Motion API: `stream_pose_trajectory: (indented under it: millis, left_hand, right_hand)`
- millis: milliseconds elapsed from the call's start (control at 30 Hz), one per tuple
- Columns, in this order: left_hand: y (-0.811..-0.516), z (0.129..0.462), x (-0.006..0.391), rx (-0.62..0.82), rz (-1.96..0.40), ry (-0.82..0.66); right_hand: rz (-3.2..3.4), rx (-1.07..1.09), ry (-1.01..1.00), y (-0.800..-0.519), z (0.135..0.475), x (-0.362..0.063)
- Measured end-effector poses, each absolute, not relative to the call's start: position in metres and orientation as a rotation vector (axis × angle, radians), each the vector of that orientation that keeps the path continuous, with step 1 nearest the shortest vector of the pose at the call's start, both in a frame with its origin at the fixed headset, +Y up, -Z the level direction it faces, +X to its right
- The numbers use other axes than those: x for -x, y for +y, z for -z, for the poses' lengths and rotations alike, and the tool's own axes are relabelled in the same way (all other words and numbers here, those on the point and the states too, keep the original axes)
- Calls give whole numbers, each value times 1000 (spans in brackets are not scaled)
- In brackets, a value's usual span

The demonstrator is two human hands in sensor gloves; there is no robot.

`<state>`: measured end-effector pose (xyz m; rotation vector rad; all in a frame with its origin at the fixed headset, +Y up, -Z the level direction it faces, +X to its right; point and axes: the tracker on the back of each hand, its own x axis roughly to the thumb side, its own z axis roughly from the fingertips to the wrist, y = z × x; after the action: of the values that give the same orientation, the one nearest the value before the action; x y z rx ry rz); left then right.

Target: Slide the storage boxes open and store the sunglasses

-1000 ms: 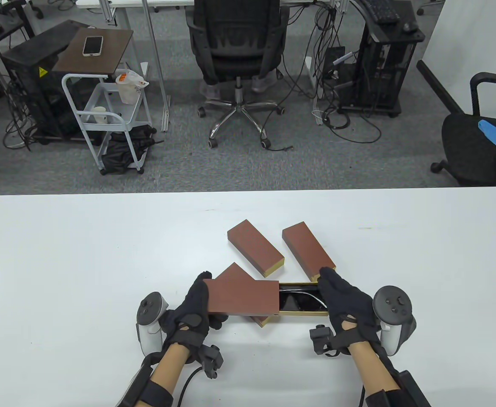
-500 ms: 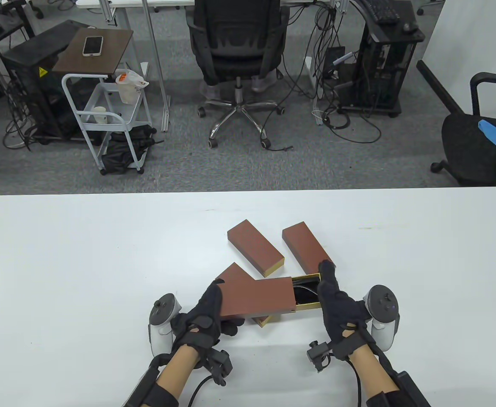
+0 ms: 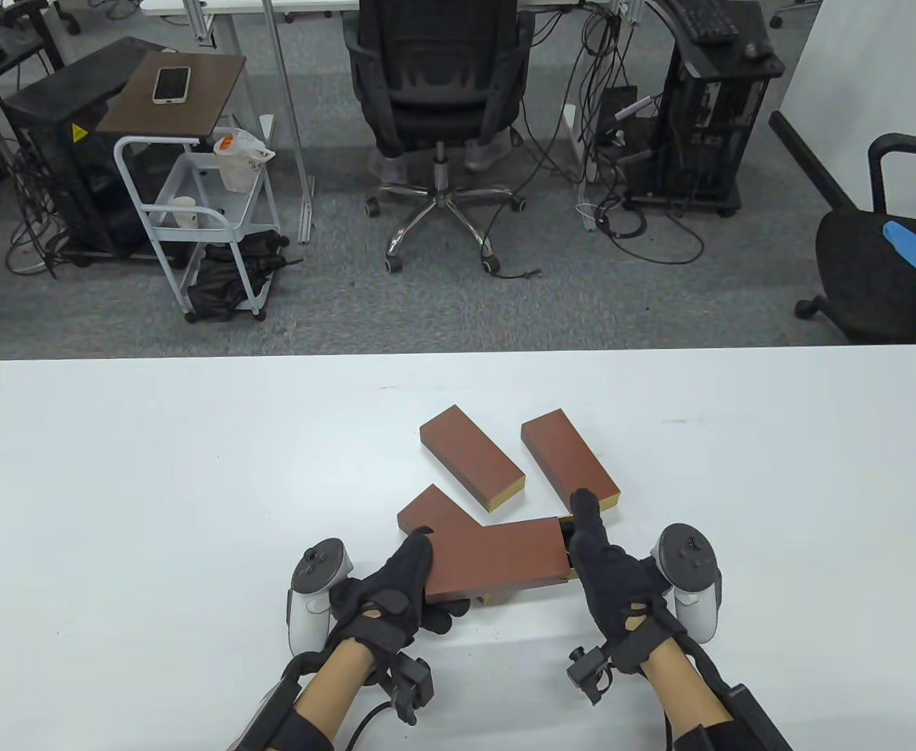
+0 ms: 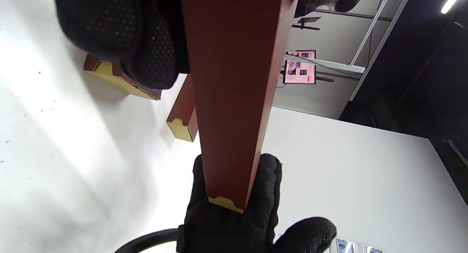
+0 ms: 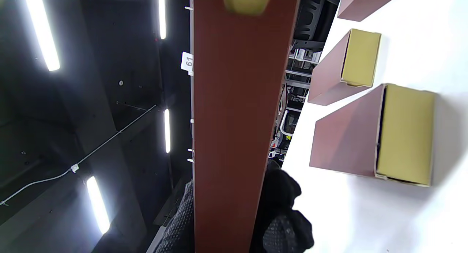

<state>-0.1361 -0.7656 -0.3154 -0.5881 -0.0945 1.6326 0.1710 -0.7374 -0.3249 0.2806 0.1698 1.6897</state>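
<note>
A brown slide-open storage box (image 3: pixel 497 557) is held just above the white table (image 3: pixel 152 469), lying across from left to right. My left hand (image 3: pixel 401 580) grips its left end, fingers wrapped over the sleeve. My right hand (image 3: pixel 594 551) presses flat against the gold drawer end on the right, index finger (image 3: pixel 585 508) stretched up past it. The drawer is almost fully inside; the sunglasses are hidden within. In the left wrist view the box (image 4: pixel 230 92) runs away to the right hand (image 4: pixel 234 223) at its far end. In the right wrist view the box (image 5: pixel 230 117) fills the centre.
Three more closed brown boxes lie on the table: one (image 3: pixel 471 458) behind the held box, one (image 3: pixel 571 463) to its right near my right index finger, one (image 3: pixel 429 510) partly underneath. Their gold ends (image 5: pixel 406 132) face my right wrist. Office chairs and carts stand beyond the far edge.
The right hand has pushed the gold drawer leftward into the brown sleeve, hiding the sunglasses. Both hands and the box have shifted slightly to the right and nearer each other.
</note>
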Motion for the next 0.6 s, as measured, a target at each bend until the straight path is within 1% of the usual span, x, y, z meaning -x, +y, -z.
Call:
stream_pose_trajectory:
  millis: [167,367,433,500,600]
  left_hand:
    - [-765,313,131,607,-1619,-105]
    - [-769,313,130,682,-1648,-120]
    - [-770,315,133,676,-1651,-119]
    - [-771,317,135,653,-1625,-121]
    - [-772,316,134,633,-1587,-108]
  right_hand:
    - [-1696,-300,193,-738,324,-167]
    - [-1699,-324,229,-738,324,-166]
    - [-1713,-332,243,-736,324,-167]
    - [-1793,-355,189,-731,323,-167]
    - [-2049,-485,46,-718,319,-162]
